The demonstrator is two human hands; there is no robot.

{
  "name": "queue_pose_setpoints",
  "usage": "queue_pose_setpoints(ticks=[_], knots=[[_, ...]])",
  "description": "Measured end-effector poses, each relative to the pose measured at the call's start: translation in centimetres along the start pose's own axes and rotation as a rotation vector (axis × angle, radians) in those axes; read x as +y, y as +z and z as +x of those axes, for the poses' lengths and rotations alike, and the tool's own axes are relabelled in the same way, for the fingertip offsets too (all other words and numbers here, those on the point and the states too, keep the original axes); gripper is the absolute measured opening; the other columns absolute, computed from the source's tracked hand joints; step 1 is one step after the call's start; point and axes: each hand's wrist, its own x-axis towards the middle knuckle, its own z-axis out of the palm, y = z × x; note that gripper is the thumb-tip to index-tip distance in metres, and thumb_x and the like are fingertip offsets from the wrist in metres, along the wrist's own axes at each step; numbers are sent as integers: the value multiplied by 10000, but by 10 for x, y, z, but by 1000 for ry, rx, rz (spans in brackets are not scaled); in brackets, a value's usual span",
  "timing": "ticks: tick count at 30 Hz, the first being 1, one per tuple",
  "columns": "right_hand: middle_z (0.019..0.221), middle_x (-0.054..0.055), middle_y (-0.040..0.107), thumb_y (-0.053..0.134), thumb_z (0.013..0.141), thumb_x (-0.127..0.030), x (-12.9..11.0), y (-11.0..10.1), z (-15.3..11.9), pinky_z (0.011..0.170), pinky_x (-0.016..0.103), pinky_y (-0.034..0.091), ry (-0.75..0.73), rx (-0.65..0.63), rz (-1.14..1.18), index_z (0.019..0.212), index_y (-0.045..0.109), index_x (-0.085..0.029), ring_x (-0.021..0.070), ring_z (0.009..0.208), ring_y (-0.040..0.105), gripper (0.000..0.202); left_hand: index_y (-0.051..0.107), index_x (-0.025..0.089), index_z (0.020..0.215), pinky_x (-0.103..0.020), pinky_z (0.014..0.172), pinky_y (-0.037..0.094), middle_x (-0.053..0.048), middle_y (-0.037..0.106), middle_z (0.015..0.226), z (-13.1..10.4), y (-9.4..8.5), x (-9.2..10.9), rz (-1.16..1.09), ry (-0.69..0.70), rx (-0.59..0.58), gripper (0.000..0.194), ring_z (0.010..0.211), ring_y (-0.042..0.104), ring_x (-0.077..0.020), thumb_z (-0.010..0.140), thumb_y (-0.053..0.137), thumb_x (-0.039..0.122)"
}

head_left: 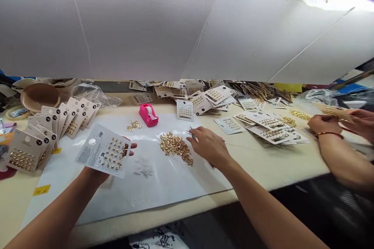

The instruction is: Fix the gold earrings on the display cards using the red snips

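My left hand (97, 175) holds an earring card (99, 149) from below, its printed back turned up. Rows of gold earring backs show on that card, and my fingertips stick out past its right edge. Over the right side of a pile of small gold earring backs (173, 146), my right hand (209, 146) is closed on thin metal tweezers (190, 131), mostly hidden by the fingers. Small clear pieces (143, 168) lie on the white sheet (175, 186) between my hands. A few gold rings (133, 125) sit farther back.
A pink tape dispenser (148, 115) stands behind the gold pile. Filled earring cards (25, 151) fan out at the left, near a brown bowl (40, 97). More cards (269, 126) are heaped at the right and back. Another person's hands (325, 126) work at the far right.
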Motion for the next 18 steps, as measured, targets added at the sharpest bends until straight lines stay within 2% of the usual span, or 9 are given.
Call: queue_pose_setpoints(ticks=[3, 6, 10, 12, 15, 18], knots=[[1204, 168, 562, 518, 809, -442, 35, 8, 4, 875, 402, 414, 64, -78, -82, 1137, 559, -128, 319, 1125, 504, 456, 686, 168, 872, -472, 851, 497, -117, 721, 943, 0, -1, 1, 3, -6, 8, 293, 996, 631, -350, 728, 597, 407], [1283, 216, 500, 485, 808, -515, 55, 19, 3, 945, 419, 379, 49, -159, -71, 1243, 469, -73, 333, 1198, 453, 621, 695, 154, 832, -486, 812, 509, -125, 723, 900, 1, 2, 3, 17, -34, 32, 318, 944, 646, -361, 691, 634, 433], [1242, 179, 543, 407, 840, -538, 63, 21, 0, 888, 410, 419, -2, -161, -57, 1231, 494, -129, 320, 1117, 522, 573, 704, 144, 812, -460, 798, 519, -129, 729, 867, 2, 5, 7, 10, -61, 43, 331, 929, 650, -355, 657, 660, 432], [1141, 147, 596, 409, 842, -500, 66, 17, -3, 816, 388, 448, -7, -107, -74, 1175, 543, -165, 299, 1006, 578, 491, 704, 134, 821, -456, 811, 514, -136, 729, 873, 2, 4, 7, 2, -83, 30, 335, 942, 646, -355, 650, 663, 420], [1028, 124, 619, 442, 818, -344, 67, 9, -12, 711, 361, 464, 39, 38, -76, 1114, 580, -182, 269, 859, 607, 365, 703, 130, 825, -468, 817, 507, -136, 729, 863, 1, 3, 6, -8, -84, 32, 342, 939, 646, -363, 643, 666, 417], [989, 120, 609, 430, 787, -210, 53, -1, -31, 654, 334, 464, 5, 82, 48, 1105, 576, -180, 232, 768, 606, 351, 702, 144, 800, -481, 807, 506, -118, 731, 845, 2, 3, 5, -8, -65, 78, 341, 914, 653, -369, 613, 689, 427]])
